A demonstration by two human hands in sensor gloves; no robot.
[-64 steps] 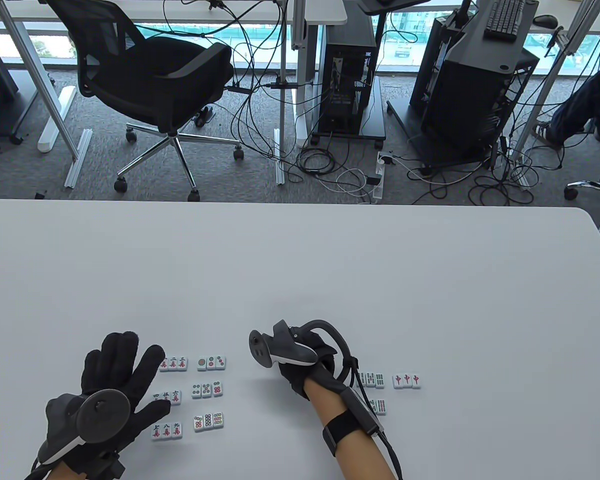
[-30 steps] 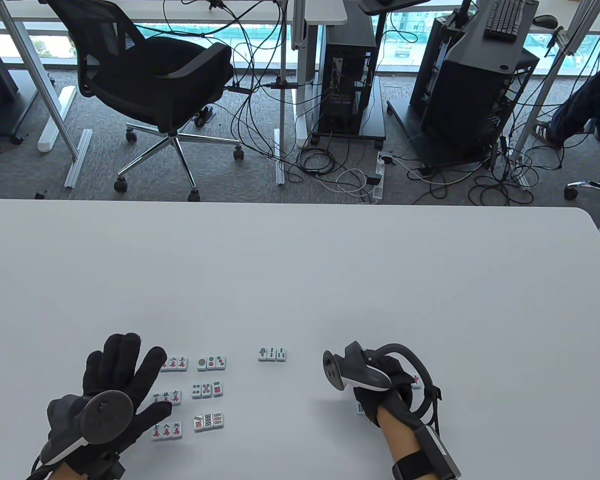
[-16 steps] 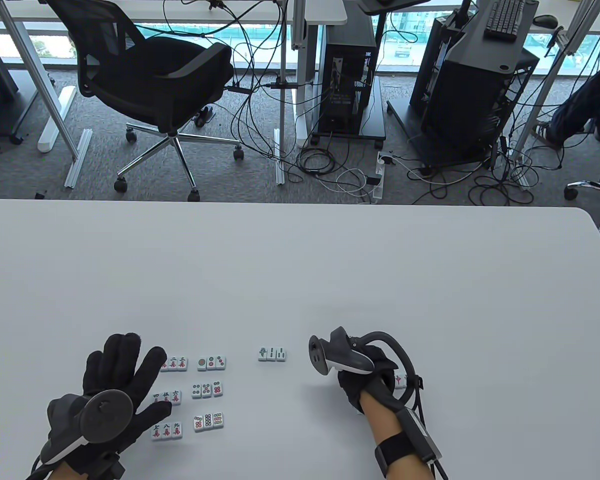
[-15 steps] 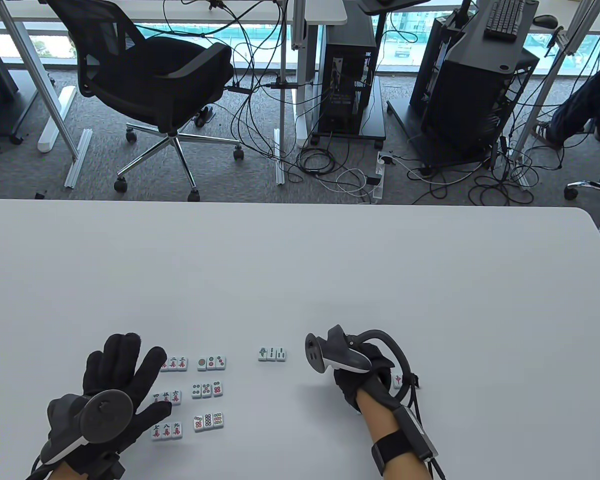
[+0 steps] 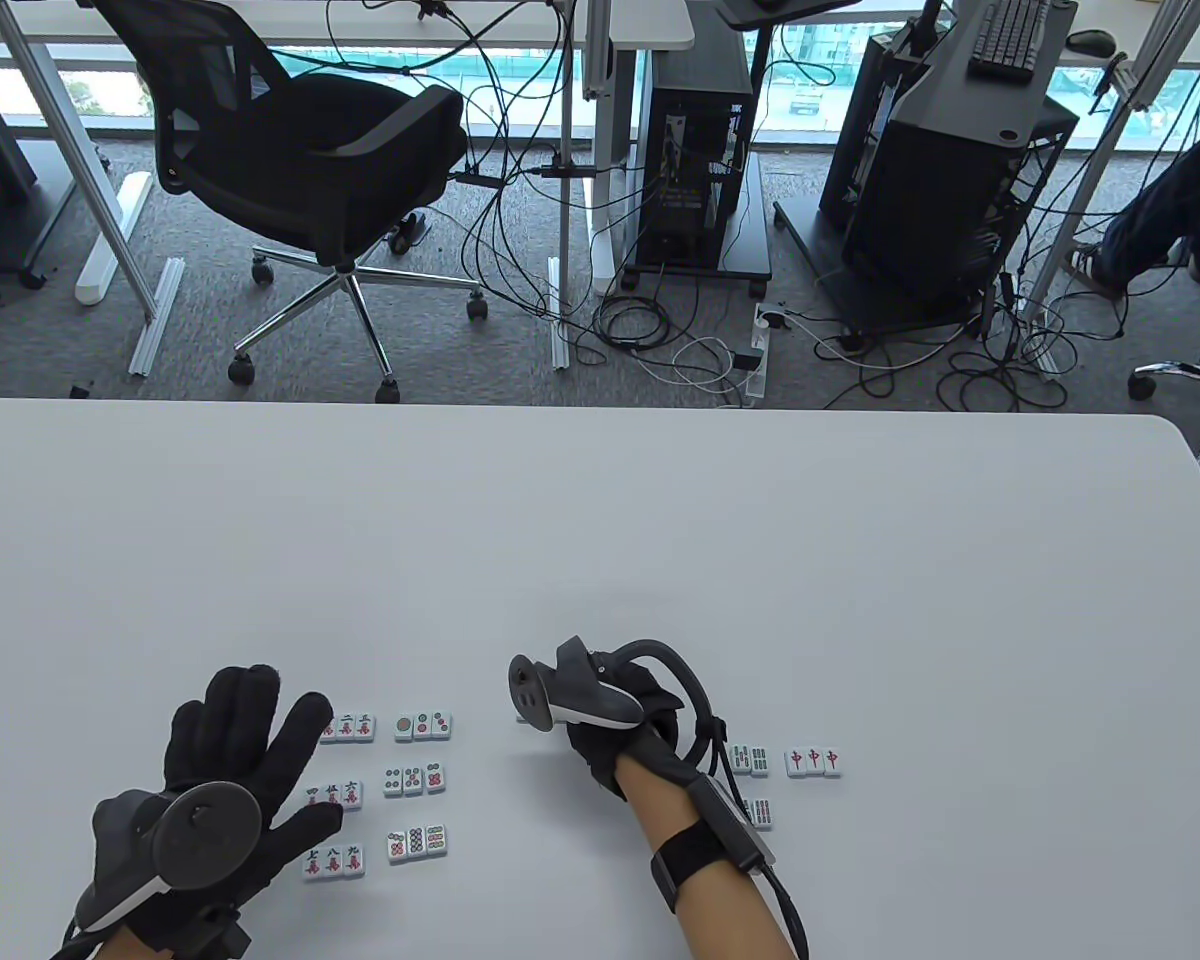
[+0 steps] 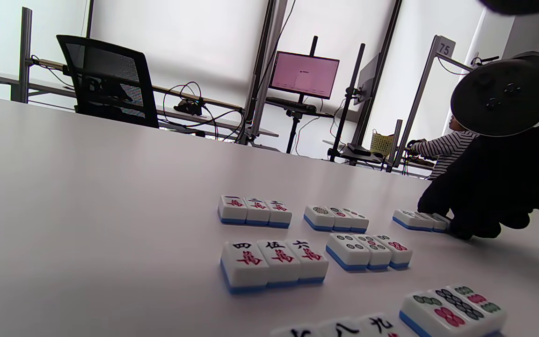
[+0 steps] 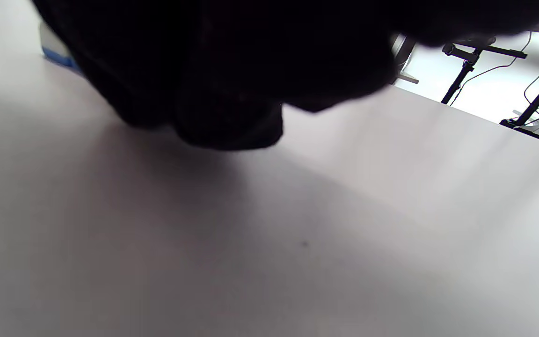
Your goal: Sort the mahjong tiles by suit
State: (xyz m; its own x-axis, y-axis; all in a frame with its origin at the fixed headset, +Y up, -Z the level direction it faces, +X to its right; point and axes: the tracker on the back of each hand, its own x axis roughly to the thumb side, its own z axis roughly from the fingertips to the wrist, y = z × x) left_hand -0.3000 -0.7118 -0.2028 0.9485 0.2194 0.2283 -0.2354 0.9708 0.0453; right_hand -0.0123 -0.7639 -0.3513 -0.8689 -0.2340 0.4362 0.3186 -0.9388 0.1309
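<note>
A: Start big. What's on the tabletop [image 5: 600, 520]?

B: Two gloved hands and small groups of mahjong tiles near the front edge. The left hand [image 5: 220, 790] lies flat, fingers straight and spread, holding nothing, its fingertips just beside the character tiles [image 5: 350, 795]. The right hand [image 5: 625, 735] is arched over the middle. In the left wrist view its fingers come down against the right end of a bamboo trio [image 6: 419, 220]. Whether they pinch it or only touch it, I cannot tell.

A: Counts?

B: Character tiles: three rows of three, nine in all. Circle tiles [image 5: 415, 780] next to them are laid out the same, also nine. To the right of the right hand there is a red-character trio [image 5: 813, 762], plus two more bamboo groups [image 5: 750, 760] partly hidden behind the wrist cable, so I can't count those.

A: How would they handle?

B: I'd judge them hard, light and smooth, so they should slide easily. A trio would probably split unless it is squeezed from both short ends. A single tile is better pinched on its long sides.
</note>
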